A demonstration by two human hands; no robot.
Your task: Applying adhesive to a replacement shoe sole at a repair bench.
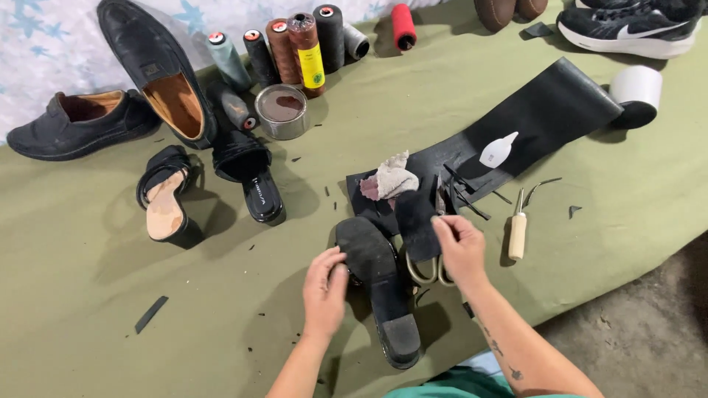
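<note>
Hands: left (324, 289) steadies upturned black shoe (377, 291), right (461, 247) pinches rubber piece (417, 225).

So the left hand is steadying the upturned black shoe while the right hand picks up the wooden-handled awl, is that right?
Not quite. In the head view the left hand does rest against the upturned black shoe, but the right hand is pinching a piece of black sheet, not the wooden-handled awl, which lies untouched on the green cloth beside it.

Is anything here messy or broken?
Yes. The sandal under the left hand lies sole up, with a scuffed, worn heel. Small black offcuts are scattered over the green cloth, and a crumpled rag sits on the black rubber sheet. Nothing looks spilled.
</note>
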